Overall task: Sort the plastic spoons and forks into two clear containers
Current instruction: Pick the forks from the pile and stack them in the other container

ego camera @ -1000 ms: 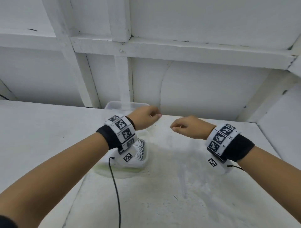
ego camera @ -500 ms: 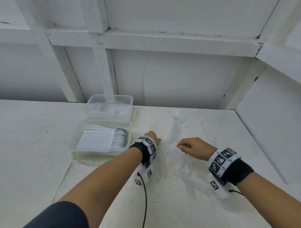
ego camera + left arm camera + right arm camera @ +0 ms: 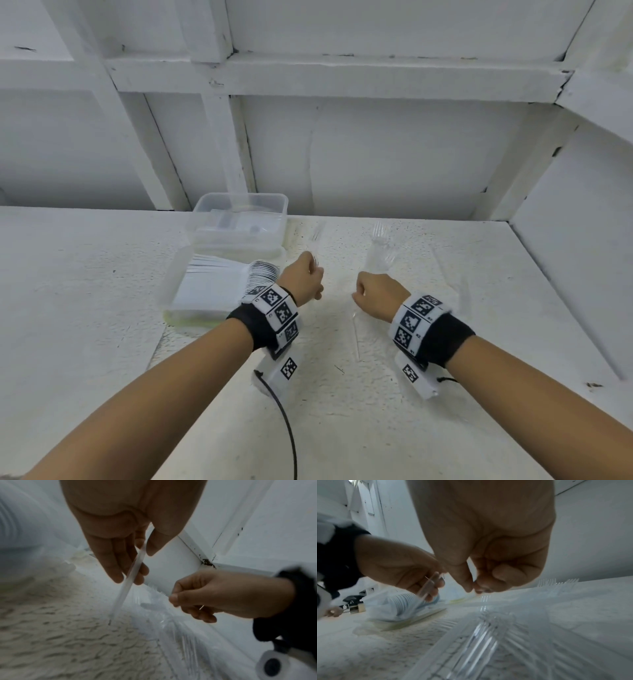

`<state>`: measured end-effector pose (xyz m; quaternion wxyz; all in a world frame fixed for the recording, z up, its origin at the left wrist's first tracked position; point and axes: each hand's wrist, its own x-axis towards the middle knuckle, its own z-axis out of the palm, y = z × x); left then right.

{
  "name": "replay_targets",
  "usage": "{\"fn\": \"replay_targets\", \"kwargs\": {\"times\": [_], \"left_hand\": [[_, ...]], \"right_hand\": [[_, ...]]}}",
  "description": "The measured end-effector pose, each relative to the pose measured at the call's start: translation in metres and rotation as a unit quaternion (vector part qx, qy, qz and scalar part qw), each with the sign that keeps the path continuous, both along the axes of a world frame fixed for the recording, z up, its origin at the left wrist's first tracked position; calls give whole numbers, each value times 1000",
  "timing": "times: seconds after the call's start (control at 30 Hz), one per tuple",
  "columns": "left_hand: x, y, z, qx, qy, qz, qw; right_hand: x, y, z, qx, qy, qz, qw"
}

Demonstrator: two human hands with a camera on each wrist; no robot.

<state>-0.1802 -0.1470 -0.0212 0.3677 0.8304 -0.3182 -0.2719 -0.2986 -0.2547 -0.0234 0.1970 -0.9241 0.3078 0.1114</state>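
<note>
My left hand pinches the handle of a clear plastic fork between thumb and fingers, its tines pointing away from me. To its right, my right hand is curled low over the table, thumb and forefinger pinched on what looks like another clear fork. Several more clear forks lie loose on the white table under and beyond that hand. At the left a clear container holds a row of white spoons. Behind it stands a second clear container.
The white table ends at a white panelled wall behind the containers and a side wall on the right. A black cable hangs from my left wrist band.
Both hands have come down from in front of the containers to the table right of them. The left now holds a clear fork, and the right pinches at the loose forks.
</note>
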Motion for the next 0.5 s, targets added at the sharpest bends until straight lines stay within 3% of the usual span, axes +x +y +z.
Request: {"fn": "replay_targets", "kwargs": {"times": [0.13,0.27,0.37,0.5], "left_hand": [[-1,2,12,-23,6,3,1000],[1,1,11,-4,1,2,1000],[1,0,4,35,-8,-6,999],[-5,-13,-6,117,-41,-46,991]], "right_hand": [[4,2,0,9,25,35,999],[7,2,2,23,42,-1,999],[-5,-2,13,175,13,-86,981],[-30,-8,44,350,-76,-182,916]]}}
